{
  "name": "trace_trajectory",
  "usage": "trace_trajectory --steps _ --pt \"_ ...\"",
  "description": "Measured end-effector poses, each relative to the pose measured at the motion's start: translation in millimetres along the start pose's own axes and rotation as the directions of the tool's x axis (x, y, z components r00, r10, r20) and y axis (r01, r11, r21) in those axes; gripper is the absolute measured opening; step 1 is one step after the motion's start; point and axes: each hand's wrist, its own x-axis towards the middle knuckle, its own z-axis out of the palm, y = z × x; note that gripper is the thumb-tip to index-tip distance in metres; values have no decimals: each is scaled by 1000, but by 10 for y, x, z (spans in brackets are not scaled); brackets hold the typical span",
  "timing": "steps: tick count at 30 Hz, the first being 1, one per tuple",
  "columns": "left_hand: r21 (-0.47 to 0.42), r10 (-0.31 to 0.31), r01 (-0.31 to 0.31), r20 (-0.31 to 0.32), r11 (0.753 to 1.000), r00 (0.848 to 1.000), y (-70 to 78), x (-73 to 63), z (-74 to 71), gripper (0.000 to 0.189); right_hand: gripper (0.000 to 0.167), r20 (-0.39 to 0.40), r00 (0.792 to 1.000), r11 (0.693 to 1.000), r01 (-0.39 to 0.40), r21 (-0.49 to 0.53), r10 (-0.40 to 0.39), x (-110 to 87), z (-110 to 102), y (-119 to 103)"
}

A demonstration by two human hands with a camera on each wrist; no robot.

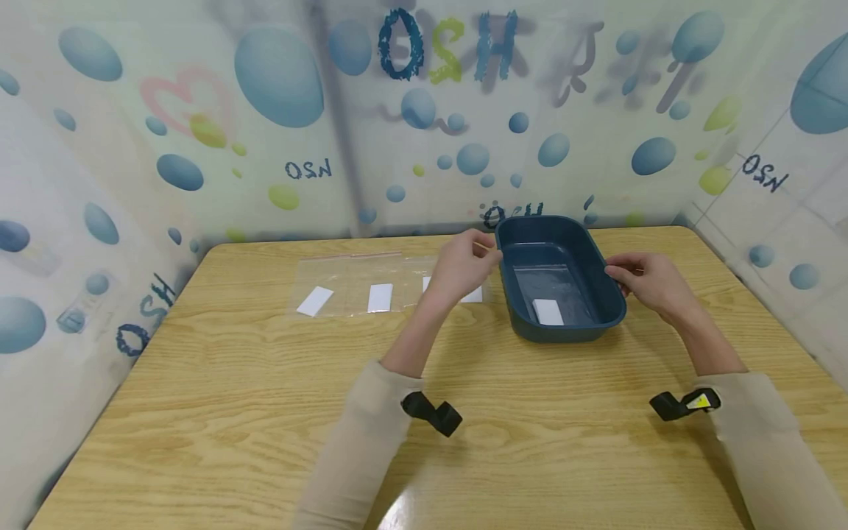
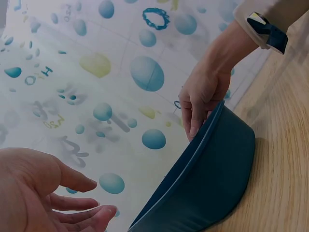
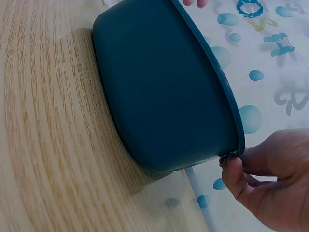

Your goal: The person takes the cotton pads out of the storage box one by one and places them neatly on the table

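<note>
A dark blue plastic basin [image 1: 559, 331] stands at the back right of the table, with a small white rectangular piece [image 1: 548, 312] lying inside it. My right hand [image 1: 652, 283] pinches its right rim between thumb and fingers, as the right wrist view also shows. On the other side, my left hand [image 1: 460, 265] is close to the left rim. Its fingers [image 2: 79, 217] look loosely bent with nothing between them in the left wrist view, seemingly apart from the basin.
Clear zip bags [image 1: 344, 265] lie in a row left of the basin, with white rectangular pieces [image 1: 380, 298] on or in them; my left hand and forearm partly cover the row. A patterned curtain [image 1: 371, 162] hangs behind the wooden table [image 1: 218, 412].
</note>
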Motion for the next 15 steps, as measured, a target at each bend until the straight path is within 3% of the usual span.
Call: trace_trajectory --steps 15 --pt "97 -24 20 43 995 999 154 82 300 34 40 -1 1000 1000 -8 -6 8 -3 4 -9"
